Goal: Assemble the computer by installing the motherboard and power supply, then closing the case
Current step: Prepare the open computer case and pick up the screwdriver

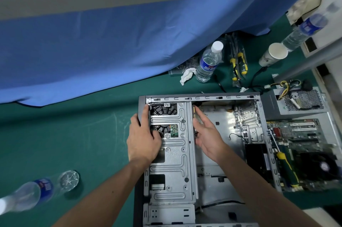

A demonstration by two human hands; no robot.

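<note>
An open grey computer case (pixel 203 98) lies on its side on the green mat, its inside bare metal. My left hand (pixel 143 138) grips the case's left front edge, thumb over the drive cage (pixel 174 152), fingers round the outside. My right hand (pixel 206 134) reaches inside just right of the cage, fingers curled round the edge of a small part there. The power supply (pixel 296 103) sits outside the case at the upper right with its cables loose. The motherboard (pixel 305 150) lies on a panel to the right of the case. A yellow-handled screwdriver (pixel 283 158) rests on it.
A water bottle (pixel 208 62) stands behind the case beside a crumpled tissue (pixel 187 75) and bagged yellow tools (pixel 238 63). A paper cup (pixel 273 54) and a second bottle (pixel 305 30) are at the far right. Another bottle (pixel 37 192) lies at the lower left. Blue cloth (pixel 92 41) hangs behind.
</note>
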